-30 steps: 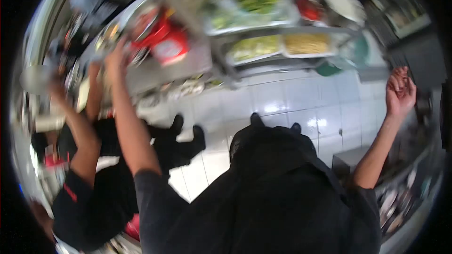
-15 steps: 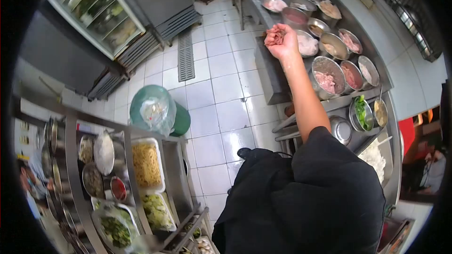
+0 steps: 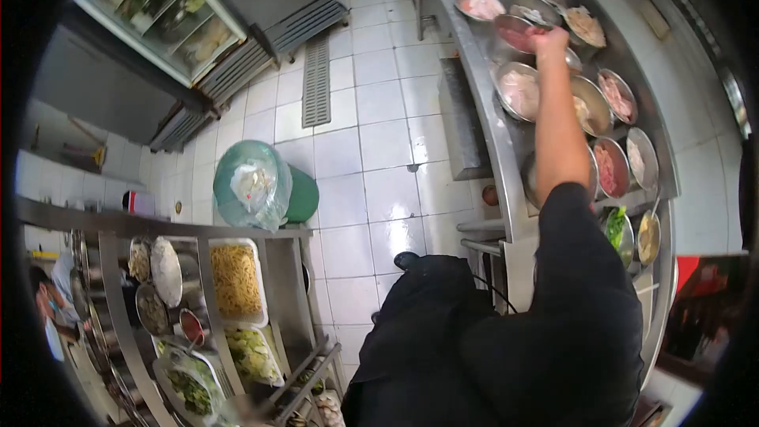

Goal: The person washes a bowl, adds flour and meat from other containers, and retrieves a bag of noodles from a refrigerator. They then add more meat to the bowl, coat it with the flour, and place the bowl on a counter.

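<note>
My right hand is at the right edge of a metal bowl of red meat, knuckles up, with its fingers curled; what they hold is hidden. Nearest below it stands a bowl of pale meat. To its upper right is a bowl of light brown pieces, and a bowl of pink-white meat is to the upper left. My forearm passes over bowls on the steel counter. My left hand is out of view.
A green bin with a plastic liner stands on the tiled floor. At the lower left, a steel rack bears a tray of noodles and greens. A person is beyond it. Fridges line the upper left.
My right hand has moved right and slightly up to the red meat bowl and turned from palm up to knuckles up. The meat seen in its palm before is no longer visible there. The view has shifted.
</note>
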{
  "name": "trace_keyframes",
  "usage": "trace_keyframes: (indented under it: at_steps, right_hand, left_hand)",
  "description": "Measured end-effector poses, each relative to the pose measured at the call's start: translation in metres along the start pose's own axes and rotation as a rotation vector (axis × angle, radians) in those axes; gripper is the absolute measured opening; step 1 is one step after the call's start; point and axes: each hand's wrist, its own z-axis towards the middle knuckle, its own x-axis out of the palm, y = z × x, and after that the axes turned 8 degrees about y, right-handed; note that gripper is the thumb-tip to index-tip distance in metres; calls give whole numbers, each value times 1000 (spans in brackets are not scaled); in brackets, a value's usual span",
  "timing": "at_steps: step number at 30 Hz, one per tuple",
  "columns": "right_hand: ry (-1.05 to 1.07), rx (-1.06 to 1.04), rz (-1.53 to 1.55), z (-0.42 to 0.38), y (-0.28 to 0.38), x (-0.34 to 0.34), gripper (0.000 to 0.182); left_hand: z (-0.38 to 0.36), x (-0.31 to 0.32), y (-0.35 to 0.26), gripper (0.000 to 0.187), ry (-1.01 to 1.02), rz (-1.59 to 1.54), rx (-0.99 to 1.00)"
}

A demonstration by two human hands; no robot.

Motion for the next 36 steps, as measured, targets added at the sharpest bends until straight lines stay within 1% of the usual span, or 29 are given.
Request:
trace_keyframes:
  at_steps: [2, 4, 6, 7, 8, 9, 10, 11, 12, 13, 14, 15, 16, 17, 19, 20, 21, 23, 25, 26, 27, 28, 30, 31, 32, 34, 36]
  right_hand:
    - [12, 109, -147, 51, -1, 2, 33]
    - [57, 188, -204, -18, -9, 14, 59]
    - [217, 245, -253, 47, -11, -20, 46]
    - [299, 269, -280, 67, -12, -36, 40]
    - [550, 279, -311, 105, -20, -59, 29]
    - [476, 314, -425, 105, -50, -65, 22]
    - [570, 337, -450, 78, -97, -70, 19]
    - [670, 507, -337, 21, -156, -63, 17]
    - [584, 425, -611, -51, -217, -60, 16]
    - [789, 618, -804, -115, -267, -61, 16]
    - [981, 658, -1006, -191, -317, -65, 20]
    - [1146, 808, -1197, -267, -353, -60, 24]
    - [1269, 831, -1354, -338, -384, -61, 27]
    - [1464, 853, -1324, -399, -410, -61, 27]
    - [1891, 776, -1361, -514, -451, -45, 24]
    - [2044, 660, -1328, -561, -473, -38, 20]
    - [2268, 302, -1233, -603, -497, -29, 18]
    - [2522, -200, -1146, -668, -552, -9, 18]
    - [2659, -187, -1208, -708, -615, 1, 23]
    - [2775, -291, -1388, -719, -644, 0, 23]
    - [2877, -406, -1577, -727, -673, -5, 23]
    - [2961, -533, -1776, -733, -699, -12, 23]
    - [3150, -527, -1922, -725, -749, -38, 24]
    - [3241, -512, -2004, -721, -764, -48, 24]
    - [3250, -464, -2041, -723, -771, -55, 24]
    - [3223, -382, -2158, -723, -770, -61, 23]
    - [2964, -152, -2164, -729, -746, -48, 24]
  left_hand:
    - [-13, -11, 4, 34, -27, -30, -18]
    - [-29, -25, 7, 34, -48, -60, -37]
    - [-40, -43, 4, 33, -37, -103, -47]
    - [-50, -59, 6, 33, -65, -145, -55]
    - [-56, -71, 6, 33, -67, -179, -61]
    - [-61, -78, 11, 33, -89, -219, -71]
    - [-65, -81, 14, 33, -120, -254, -70]
    - [-59, -78, 19, 24, -240, -300, -121]
    - [-53, -68, 22, 13, -273, -266, -60]
    - [-50, -52, 9, 8, -331, -291, -114]
    - [-46, -35, -2, 7, -353, -259, -104]
    - [-40, -29, -9, 9, -331, -235, -101]
    - [-36, -21, -12, 11, -331, -281, -68]
    - [-32, -10, -18, 13, -290, -329, -38]
    - [-16, -8, -14, 12, -225, -346, -19]
    - [-9, -4, -14, 10, -193, -344, -3]
    - [-1, 1, -15, 10, -187, -362, -2]
    - [15, 3, -12, 10, -159, -396, -4]
    - [32, 7, -14, 10, -137, -407, -5]
    - [39, 9, -16, 10, -126, -409, -8]
    - [47, 10, -19, 14, -110, -477, -1]
    - [56, 12, -19, 14, -95, -472, -3]
    - [72, 14, -25, 9, -44, -444, -29]
    - [81, 13, -27, 10, -29, -454, -42]
    - [90, 13, -29, 11, -12, -464, -55]
    - [105, 13, -33, 12, -5, -442, -92]
    - [120, 16, -40, 12, 10, -383, -100]
